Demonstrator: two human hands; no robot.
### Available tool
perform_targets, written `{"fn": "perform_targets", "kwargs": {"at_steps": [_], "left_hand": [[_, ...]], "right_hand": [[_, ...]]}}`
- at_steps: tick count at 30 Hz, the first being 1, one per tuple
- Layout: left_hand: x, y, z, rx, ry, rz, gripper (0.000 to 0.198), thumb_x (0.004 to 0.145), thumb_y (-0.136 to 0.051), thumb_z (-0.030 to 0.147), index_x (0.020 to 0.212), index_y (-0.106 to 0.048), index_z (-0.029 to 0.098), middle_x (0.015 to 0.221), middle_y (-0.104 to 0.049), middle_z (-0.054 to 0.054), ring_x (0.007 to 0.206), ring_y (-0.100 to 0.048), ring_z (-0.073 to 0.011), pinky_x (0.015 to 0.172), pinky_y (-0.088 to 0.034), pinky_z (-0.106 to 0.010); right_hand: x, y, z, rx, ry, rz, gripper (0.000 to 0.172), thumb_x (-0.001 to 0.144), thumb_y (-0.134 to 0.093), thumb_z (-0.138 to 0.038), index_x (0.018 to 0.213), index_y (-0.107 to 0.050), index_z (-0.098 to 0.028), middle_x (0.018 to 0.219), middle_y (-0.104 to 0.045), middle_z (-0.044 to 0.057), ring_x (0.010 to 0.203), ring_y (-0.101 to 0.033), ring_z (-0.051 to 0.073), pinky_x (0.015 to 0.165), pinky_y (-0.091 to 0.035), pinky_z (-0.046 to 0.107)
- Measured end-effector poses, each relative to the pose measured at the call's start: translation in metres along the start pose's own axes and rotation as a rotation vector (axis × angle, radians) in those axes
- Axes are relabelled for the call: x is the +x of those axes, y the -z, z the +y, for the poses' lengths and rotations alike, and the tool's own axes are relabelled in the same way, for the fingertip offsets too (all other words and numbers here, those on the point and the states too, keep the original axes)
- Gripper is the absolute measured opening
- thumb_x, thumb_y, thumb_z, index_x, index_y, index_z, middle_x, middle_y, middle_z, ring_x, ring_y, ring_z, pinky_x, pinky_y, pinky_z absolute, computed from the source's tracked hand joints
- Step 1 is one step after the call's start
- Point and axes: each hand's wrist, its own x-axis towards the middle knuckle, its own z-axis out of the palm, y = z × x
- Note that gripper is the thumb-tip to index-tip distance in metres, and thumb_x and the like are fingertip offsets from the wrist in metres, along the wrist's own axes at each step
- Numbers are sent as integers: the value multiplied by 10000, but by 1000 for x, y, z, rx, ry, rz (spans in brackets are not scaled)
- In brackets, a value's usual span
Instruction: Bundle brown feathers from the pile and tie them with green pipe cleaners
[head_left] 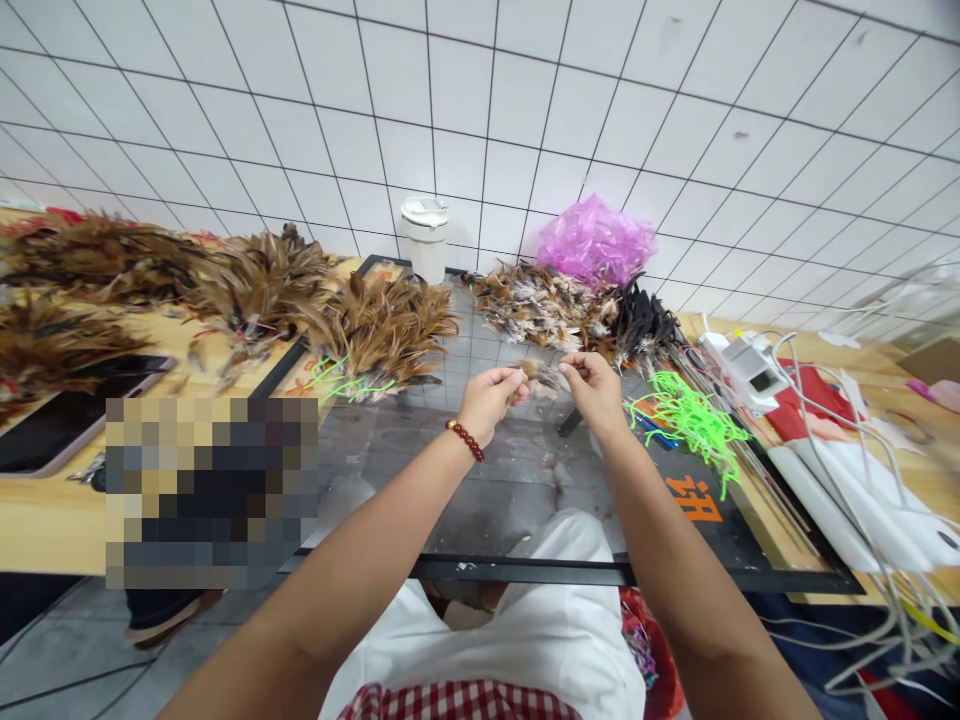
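Between my two hands, above the dark glass-like panel (pixel 480 510), is a small brown and greyish feather bunch (pixel 546 376). My left hand (pixel 491 397), with a dark red bead bracelet at the wrist, pinches its left end. At its right end, the fingers of my right hand (pixel 592 388) are closed on it. Just behind lies a pile of brown and white feathers (pixel 536 305), with black feathers (pixel 643 322) at its right. Brown feathers (pixel 386 325) tied with green strands lie to the left. Bright green strands (pixel 694 420) rest right of my right hand.
A white lidded cup (pixel 426 240) and a pink plastic bag (pixel 596 240) stand by the tiled wall. More feather bundles (pixel 255 275) and a phone (pixel 67 420) are at left. White cables (pixel 832 420), a white device (pixel 750 375) and red cloth (pixel 821 400) lie at right.
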Motion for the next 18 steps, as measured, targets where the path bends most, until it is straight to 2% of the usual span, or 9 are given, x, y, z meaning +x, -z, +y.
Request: {"fn": "perform_targets", "kwargs": {"at_steps": [4, 10, 12, 15, 18], "left_hand": [[2, 3, 4, -121, 26, 48, 166, 615, -711, 222, 691, -605, 119, 550, -578, 0, 520, -535, -76, 555, -418, -209], [4, 3, 5, -171, 25, 79, 122, 617, -660, 183, 686, -582, 118, 529, -554, 7, 507, -519, -74, 547, -406, -215], [4, 2, 5, -173, 19, 72, 109, 632, -652, 179, 685, -581, 116, 515, -545, 8, 499, -513, -75, 539, -396, -214], [3, 1, 5, -187, 21, 71, 107, 645, -653, 175, 693, -580, 114, 519, -544, 8, 508, -517, -76, 549, -399, -216], [3, 1, 4, -190, 9, 68, 102, 649, -653, 171, 685, -574, 119, 527, -544, 9, 513, -518, -76, 552, -397, -217]], "right_hand": [[2, 10, 8, -243, -19, -66, 103, 748, -598, -248, 770, -676, -185, 778, -606, 30, 663, -520, 150, 665, -420, 295], [-8, -1, 12, -498, 23, -192, 146, 780, -576, -235, 855, -696, -200, 866, -608, 61, 774, -556, 189, 711, -426, 314], [-10, -5, 12, -515, 75, -236, 138, 796, -561, -224, 832, -692, -207, 862, -606, 63, 802, -559, 199, 737, -429, 321], [-10, -9, 10, -463, 136, -234, 141, 818, -546, -229, 822, -686, -212, 863, -622, 62, 839, -566, 210, 771, -434, 336], [-8, -7, 4, -394, 173, -232, 166, 808, -580, -253, 938, -677, -219, 936, -630, 65, 834, -566, 204, 799, -441, 351]]}}
